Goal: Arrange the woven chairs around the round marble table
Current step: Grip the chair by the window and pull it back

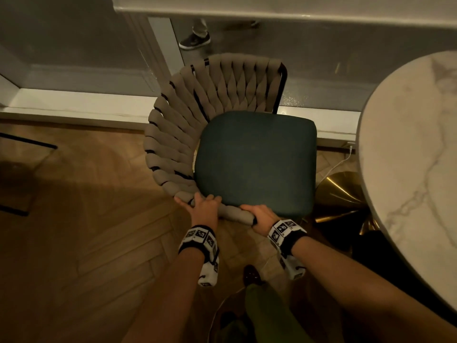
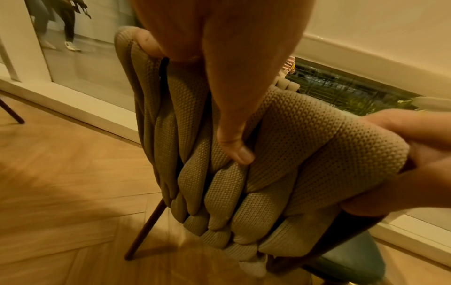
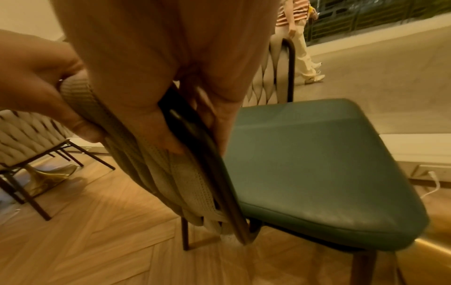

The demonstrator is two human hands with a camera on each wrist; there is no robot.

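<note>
A herringbone wood floor [image 1: 74, 243] meets a white sill [image 1: 74, 105] below a glass wall [image 1: 81, 50].

The woven chair [image 1: 212, 125] stands hemmed in: the window sill [image 1: 74, 105] runs just behind its back, and the round marble table [image 1: 408, 157] with its brass base [image 1: 343, 194] sits close at its right. Left of the chair the wooden floor [image 1: 86, 219] lies open. A second chair [image 3: 26, 135] stands well apart on that floor. Both hands [image 1: 205, 209] [image 1: 259, 216] grip the chair's near rim.
</note>
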